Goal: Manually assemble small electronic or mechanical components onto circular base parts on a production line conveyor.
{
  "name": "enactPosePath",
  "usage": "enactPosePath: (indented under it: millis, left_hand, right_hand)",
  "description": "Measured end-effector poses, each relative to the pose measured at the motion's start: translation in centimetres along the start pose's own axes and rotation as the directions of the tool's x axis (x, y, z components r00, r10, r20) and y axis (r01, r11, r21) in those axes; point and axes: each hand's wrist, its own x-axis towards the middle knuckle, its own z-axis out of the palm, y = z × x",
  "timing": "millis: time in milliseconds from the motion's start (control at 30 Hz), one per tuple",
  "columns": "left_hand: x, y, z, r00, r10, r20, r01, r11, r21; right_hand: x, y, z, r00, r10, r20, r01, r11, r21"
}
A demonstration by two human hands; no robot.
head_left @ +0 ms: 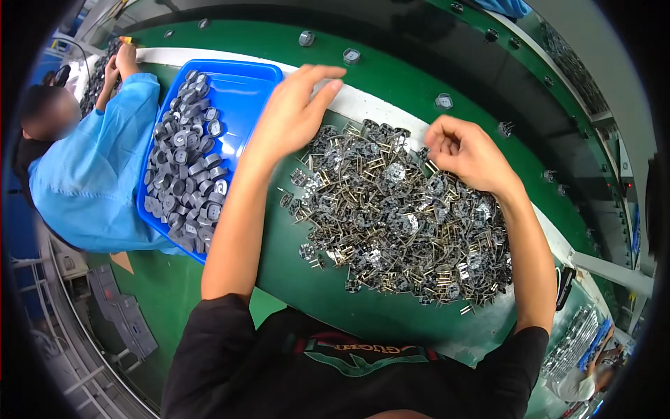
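My left hand reaches over the white edge strip at the right side of a blue tray. Its fingers are stretched out, the thumb is apart, and nothing shows in it. A heap of small black plug parts with brass-coloured pins covers the green table in front of me. At the heap's far right edge my right hand is closed, fingertips pinching a small black pinned plug part, mostly hidden by the fingers. Many grey round-cornered caps fill the left part of the tray.
Beyond the white strip runs a green conveyor belt with spaced grey caps, such as one cap, and black pinned parts. A co-worker in a blue smock sits close on the left. A metal frame bar stands at right.
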Motion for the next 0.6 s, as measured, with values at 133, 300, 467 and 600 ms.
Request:
enactPosePath:
  millis: [133, 300, 467, 600]
  left_hand:
    - [-1.0, -1.1, 2.9, 0.997, 0.052, -0.051, -0.055, 0.996, -0.064]
    - [1.9, 1.6, 4.7, 0.965, 0.087, 0.246, 0.041, 0.88, -0.472]
    - [7.8, 3.8, 3.8, 0.924, 0.154, 0.35, -0.07, 0.967, -0.244]
    - [11.5, 6.9, 6.1, 0.865, 0.255, 0.433, -0.263, 0.964, -0.041]
  right_hand:
    - [-0.5, 1.1, -1.3, 0.983, -0.142, -0.114, 0.147, 0.989, 0.034]
    - [-1.7, 2.1, -3.7, 0.983, 0.05, -0.176, -0.02, 0.985, 0.169]
    - [-1.7, 3.8, -4.1, 0.917, 0.121, -0.38, -0.018, 0.964, 0.264]
    - [-0.9, 4.9, -4.6, 0.853, 0.139, -0.503, 0.056, 0.934, 0.352]
